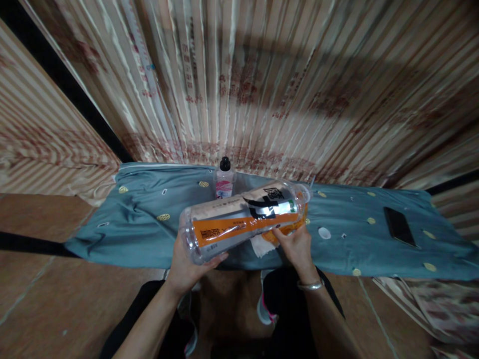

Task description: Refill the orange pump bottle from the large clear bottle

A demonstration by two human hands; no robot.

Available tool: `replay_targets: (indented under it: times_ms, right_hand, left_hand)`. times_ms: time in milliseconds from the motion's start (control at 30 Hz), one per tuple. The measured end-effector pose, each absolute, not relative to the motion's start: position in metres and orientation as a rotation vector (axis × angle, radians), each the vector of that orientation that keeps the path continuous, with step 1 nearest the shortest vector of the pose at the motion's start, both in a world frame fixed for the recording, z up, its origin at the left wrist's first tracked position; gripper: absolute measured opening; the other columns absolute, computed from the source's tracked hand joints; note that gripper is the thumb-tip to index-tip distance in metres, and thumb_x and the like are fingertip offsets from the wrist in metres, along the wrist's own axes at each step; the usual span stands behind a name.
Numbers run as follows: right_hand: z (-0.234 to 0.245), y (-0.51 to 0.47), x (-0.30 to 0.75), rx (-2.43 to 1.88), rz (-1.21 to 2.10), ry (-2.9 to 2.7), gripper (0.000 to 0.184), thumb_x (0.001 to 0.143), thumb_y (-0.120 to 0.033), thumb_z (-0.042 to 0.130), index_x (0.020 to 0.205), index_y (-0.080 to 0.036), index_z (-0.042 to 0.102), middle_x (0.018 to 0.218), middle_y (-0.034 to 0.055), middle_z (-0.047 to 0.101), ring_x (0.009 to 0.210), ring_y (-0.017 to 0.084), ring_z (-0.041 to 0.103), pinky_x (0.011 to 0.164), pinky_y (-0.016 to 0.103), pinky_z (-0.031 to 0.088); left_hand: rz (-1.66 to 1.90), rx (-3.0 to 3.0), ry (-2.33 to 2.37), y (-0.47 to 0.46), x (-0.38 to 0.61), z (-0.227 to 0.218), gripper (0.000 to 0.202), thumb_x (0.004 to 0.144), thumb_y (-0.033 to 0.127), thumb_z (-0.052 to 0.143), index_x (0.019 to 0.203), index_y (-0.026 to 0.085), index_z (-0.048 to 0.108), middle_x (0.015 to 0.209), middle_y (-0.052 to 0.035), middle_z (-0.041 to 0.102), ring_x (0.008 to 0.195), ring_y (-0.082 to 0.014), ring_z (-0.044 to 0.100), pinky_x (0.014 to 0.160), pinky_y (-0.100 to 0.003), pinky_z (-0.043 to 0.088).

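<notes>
A large clear plastic bottle (pixel 239 214) with an orange and silver label lies almost level across the view, its neck to the right and slightly higher than its base. My left hand (pixel 190 264) is closed round the base end from below, thumb along the underside. Near the neck end, my right hand (pixel 295 249) grips the lower side, its far fingers hidden behind the bottle. Under the bottle, beside my right hand, an orange packet (pixel 275 234) with a white tissue (pixel 263 246) partly shows. Just behind the bottle stands a small clear bottle (pixel 224 179) with a black cap.
A teal patterned cloth (pixel 138 239) covers the long low surface before me. To the right lie a small white disc (pixel 324 233) and a black phone (pixel 399 227). Pleated curtains (pixel 243 89) hang behind, with dark poles (pixel 75 85) at the sides.
</notes>
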State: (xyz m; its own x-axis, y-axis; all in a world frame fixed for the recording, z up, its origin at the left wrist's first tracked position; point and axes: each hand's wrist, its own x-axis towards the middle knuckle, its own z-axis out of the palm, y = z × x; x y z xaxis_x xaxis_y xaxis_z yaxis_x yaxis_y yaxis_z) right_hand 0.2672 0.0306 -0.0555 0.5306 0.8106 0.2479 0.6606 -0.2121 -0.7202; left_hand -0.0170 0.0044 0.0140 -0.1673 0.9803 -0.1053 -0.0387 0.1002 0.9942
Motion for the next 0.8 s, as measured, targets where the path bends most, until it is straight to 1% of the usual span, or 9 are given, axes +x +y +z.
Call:
replay_targets:
  times_ms: [100, 200, 267, 433, 567, 667, 800]
  right_hand:
    - [-0.0526, 0.0303, 0.2666, -1.945, 0.249, -1.189, 0.082, 0.068, -0.085, 0.072, 0.115, -0.019, 0.069, 0.109, 0.0230, 0.085, 0.102, 0.045, 0.082, 0.089, 0.054, 0.064]
    - [-0.0512, 0.0305, 0.2663, -1.956, 0.271, -1.177, 0.087, 0.067, -0.085, 0.072, 0.120, -0.016, 0.069, 0.109, 0.0237, 0.084, 0.103, 0.046, 0.082, 0.089, 0.055, 0.064]
    - [-0.0517, 0.0308, 0.2664, -1.955, 0.278, -1.181, 0.087, 0.067, -0.084, 0.072, 0.120, -0.015, 0.069, 0.108, 0.0237, 0.084, 0.101, 0.046, 0.081, 0.089, 0.055, 0.064]
    - [-0.0551, 0.0314, 0.2672, -1.955, 0.259, -1.197, 0.085, 0.068, -0.083, 0.074, 0.120, -0.016, 0.070, 0.107, 0.0229, 0.084, 0.101, 0.046, 0.081, 0.087, 0.055, 0.064]
    - [-0.0558, 0.0312, 0.2675, -1.936, 0.241, -1.213, 0.082, 0.071, -0.080, 0.074, 0.122, -0.016, 0.070, 0.109, 0.0212, 0.085, 0.102, 0.043, 0.081, 0.088, 0.054, 0.064]
    - [-0.0546, 0.0309, 0.2668, -1.922, 0.253, -1.211, 0.083, 0.071, -0.080, 0.074, 0.125, -0.017, 0.069, 0.109, 0.0207, 0.084, 0.101, 0.042, 0.081, 0.087, 0.052, 0.064]
    - [-0.0526, 0.0308, 0.2659, -1.952, 0.251, -1.197, 0.082, 0.069, -0.081, 0.073, 0.120, -0.016, 0.070, 0.106, 0.0221, 0.084, 0.100, 0.044, 0.081, 0.086, 0.053, 0.063]
  left_hand:
    - [1.267, 1.014, 1.362, 0.0043, -0.0169, 0.0145, 0.065, 0.049, 0.050, 0.105, 0.098, 0.024, 0.073, 0.111, -0.0092, 0.088, 0.119, -0.0466, 0.081, 0.113, -0.068, 0.061]
    - [1.268, 1.036, 1.356, 0.0045, -0.0168, 0.0154, 0.058, 0.051, 0.046, 0.104, 0.096, 0.025, 0.074, 0.111, -0.0094, 0.087, 0.120, -0.0458, 0.080, 0.116, -0.068, 0.060]
    - [1.276, 1.039, 1.345, 0.0047, -0.0168, 0.0158, 0.057, 0.052, 0.044, 0.104, 0.097, 0.025, 0.075, 0.111, -0.0095, 0.087, 0.120, -0.0449, 0.080, 0.116, -0.069, 0.060]
    - [1.271, 1.038, 1.348, 0.0047, -0.0178, 0.0147, 0.067, 0.051, 0.049, 0.105, 0.105, 0.023, 0.076, 0.113, -0.0123, 0.087, 0.122, -0.0477, 0.080, 0.114, -0.070, 0.060]
    - [1.273, 1.032, 1.357, 0.0048, -0.0190, 0.0117, 0.075, 0.049, 0.051, 0.106, 0.112, 0.024, 0.076, 0.115, -0.0108, 0.087, 0.124, -0.0496, 0.079, 0.116, -0.072, 0.058]
    - [1.275, 1.043, 1.355, 0.0048, -0.0194, 0.0102, 0.073, 0.049, 0.051, 0.106, 0.110, 0.024, 0.076, 0.116, -0.0113, 0.087, 0.125, -0.0496, 0.078, 0.119, -0.073, 0.056]
    - [1.284, 1.024, 1.348, 0.0046, -0.0186, 0.0099, 0.070, 0.049, 0.051, 0.107, 0.105, 0.025, 0.073, 0.119, -0.0109, 0.086, 0.128, -0.0484, 0.077, 0.122, -0.074, 0.052]
